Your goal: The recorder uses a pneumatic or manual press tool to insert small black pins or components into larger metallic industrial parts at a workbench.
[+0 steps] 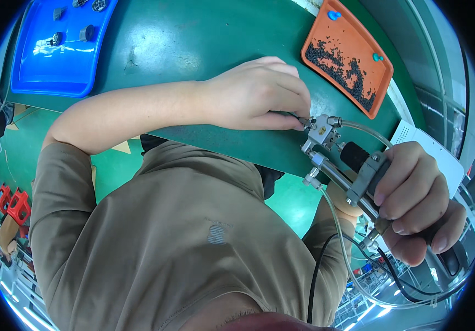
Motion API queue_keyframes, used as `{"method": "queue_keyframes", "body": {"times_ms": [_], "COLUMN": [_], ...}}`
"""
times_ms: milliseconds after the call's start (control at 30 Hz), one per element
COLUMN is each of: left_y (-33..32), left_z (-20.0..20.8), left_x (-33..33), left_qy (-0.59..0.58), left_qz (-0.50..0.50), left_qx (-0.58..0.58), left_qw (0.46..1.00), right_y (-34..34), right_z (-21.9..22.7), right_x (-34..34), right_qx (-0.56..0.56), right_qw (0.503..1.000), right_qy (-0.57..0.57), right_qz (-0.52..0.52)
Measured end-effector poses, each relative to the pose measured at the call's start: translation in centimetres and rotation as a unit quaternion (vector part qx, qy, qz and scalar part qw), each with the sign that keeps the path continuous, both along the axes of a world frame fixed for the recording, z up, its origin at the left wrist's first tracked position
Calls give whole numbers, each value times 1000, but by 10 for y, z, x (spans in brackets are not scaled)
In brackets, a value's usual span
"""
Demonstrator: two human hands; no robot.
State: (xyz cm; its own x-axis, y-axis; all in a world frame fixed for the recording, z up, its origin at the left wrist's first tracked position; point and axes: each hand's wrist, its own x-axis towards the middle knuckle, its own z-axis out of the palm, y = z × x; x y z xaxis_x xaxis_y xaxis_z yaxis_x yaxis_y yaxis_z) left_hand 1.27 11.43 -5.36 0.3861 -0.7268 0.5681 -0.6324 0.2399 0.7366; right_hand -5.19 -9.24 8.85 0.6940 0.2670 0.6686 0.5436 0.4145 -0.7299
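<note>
My right hand (422, 201) is wrapped round a hand-held metal tool (321, 132) that has clear hoses and a black cable running from it. The tool points left across the edge of the green table. At its tip, my left hand (265, 94) is closed in a pinch, thumb and index finger together. A small dark piece shows between those fingertips and the tool's head, but most of it is hidden and its kind cannot be made out.
An orange tray (330, 41) at the far right holds many tiny black parts, plus a blue and a teal piece. On the far left, a blue tray (55, 66) carries several grey parts. A white device (439, 151) stands beyond my right hand. Red stools (19, 207) are at left.
</note>
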Motion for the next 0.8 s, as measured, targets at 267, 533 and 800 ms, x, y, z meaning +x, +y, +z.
{"method": "queue_keyframes", "body": {"times_ms": [267,533,800], "left_y": [-2,6,9], "left_z": [-8,-9,-9], "left_x": [11,20,20], "left_qy": [-12,-88,-120], "left_qz": [9,45,43], "left_qx": [27,85,119], "left_qw": [1000,991,985], "right_y": [3,-18,-20], "right_z": [21,39,27], "right_x": [-26,-28,-19], "right_qx": [23,-115,-98], "right_qw": [985,971,972], "right_qy": [74,109,83], "right_qz": [-155,-179,-197]}}
